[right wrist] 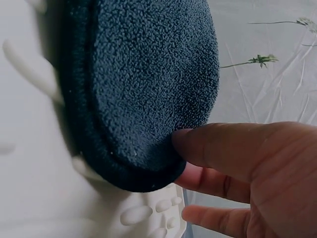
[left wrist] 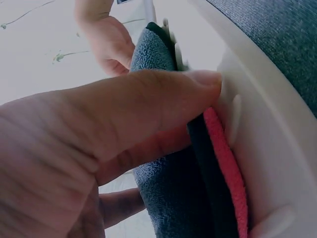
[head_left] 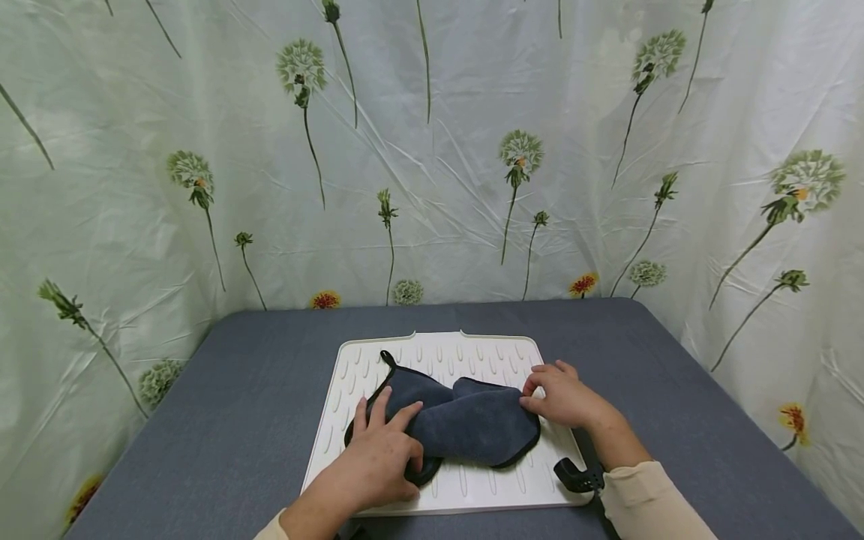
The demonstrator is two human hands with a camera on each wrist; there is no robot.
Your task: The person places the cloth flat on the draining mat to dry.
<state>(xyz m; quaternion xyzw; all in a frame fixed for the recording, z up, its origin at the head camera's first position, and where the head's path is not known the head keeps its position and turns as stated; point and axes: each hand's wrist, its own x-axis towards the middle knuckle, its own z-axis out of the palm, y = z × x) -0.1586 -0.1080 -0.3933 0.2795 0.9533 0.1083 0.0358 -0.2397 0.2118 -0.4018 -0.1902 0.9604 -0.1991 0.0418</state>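
A dark blue, plush cloth (head_left: 475,427) with black edging lies folded and bunched on a white ridged tray (head_left: 331,420). A small black hanging loop sticks up at its far left corner. In the left wrist view, a strip of pink-red underside shows below the edging. My left hand (head_left: 381,454) rests over the cloth's left part, fingers spread and fairly straight, thumb (left wrist: 168,96) across its near edge. At the right end, my right hand (head_left: 563,394) pinches the cloth's rim, thumb (right wrist: 198,144) on top and a finger behind.
The tray sits on a table with a dark grey-blue cover (head_left: 256,390). A white curtain (head_left: 445,172) printed with dandelions hangs behind and along both sides. Beside the right wrist, a black curved mount (head_left: 574,476) juts over the tray's near right corner.
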